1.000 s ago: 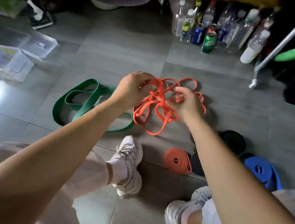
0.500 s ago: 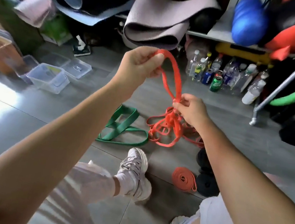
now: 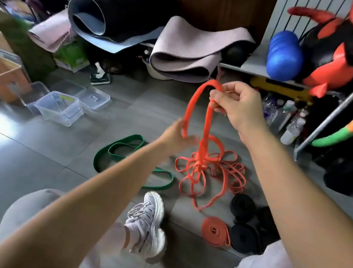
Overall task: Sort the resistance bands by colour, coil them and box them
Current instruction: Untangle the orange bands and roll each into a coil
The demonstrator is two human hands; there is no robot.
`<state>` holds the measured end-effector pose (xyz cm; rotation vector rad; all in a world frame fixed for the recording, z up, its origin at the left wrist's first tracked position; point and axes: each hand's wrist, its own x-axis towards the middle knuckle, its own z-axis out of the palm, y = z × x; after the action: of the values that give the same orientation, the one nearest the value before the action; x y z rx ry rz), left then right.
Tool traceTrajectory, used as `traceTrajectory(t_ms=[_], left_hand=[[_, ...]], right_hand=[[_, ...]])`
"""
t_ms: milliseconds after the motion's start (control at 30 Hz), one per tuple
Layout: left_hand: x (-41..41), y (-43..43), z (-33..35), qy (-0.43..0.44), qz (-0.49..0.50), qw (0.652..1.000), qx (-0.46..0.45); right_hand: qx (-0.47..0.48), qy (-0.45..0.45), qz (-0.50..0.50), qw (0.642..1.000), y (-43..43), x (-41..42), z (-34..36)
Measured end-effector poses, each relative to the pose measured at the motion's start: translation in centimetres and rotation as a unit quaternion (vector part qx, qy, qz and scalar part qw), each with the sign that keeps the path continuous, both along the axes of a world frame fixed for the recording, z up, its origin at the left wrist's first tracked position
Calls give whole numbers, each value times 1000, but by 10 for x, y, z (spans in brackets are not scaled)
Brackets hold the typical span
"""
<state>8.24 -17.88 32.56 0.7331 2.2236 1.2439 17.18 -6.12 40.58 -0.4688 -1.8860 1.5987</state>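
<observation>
I see the tangled orange band (image 3: 209, 169) partly lifted off the grey floor (image 3: 27, 155): one long loop stands up from the knot, while the rest lies spread in loose loops on the tiles at mid-scene. My right hand (image 3: 234, 106) pinches the top of that loop between thumb and curled fingers, held high. My left hand (image 3: 177, 134) is lower and closes round the loop's left strand, just above the knot. Left of the tangle a green band (image 3: 120, 155) lies flat and uncoiled, partly under my left forearm. Nearer, to the right, a coiled orange band (image 3: 215, 230) lies just beside the black coils (image 3: 242, 207). Far left stand the clear boxes (image 3: 60, 107), well apart from the bands. My white shoe (image 3: 147, 220) rests near the green band.
</observation>
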Motion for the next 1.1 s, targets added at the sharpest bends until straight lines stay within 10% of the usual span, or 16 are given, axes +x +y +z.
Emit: traceTrajectory(t_ms=[433, 633, 767, 900, 1100], left_hand=[[31, 16, -118, -8, -88, 985, -147], [-3, 15, -77, -111, 129, 985, 37], [2, 22, -32, -19, -104, 994, -8], [29, 28, -23, 66, -145, 984, -78], [20, 18, 21, -103, -14, 990, 98]], right_hand=[[-19, 68, -29, 997, 8, 23, 27], [124, -99, -81, 984, 32, 30, -1], [170, -146, -14, 975, 18, 26, -11], [92, -112, 56, 988, 1, 28, -2], [-44, -130, -94, 986, 16, 62, -59]])
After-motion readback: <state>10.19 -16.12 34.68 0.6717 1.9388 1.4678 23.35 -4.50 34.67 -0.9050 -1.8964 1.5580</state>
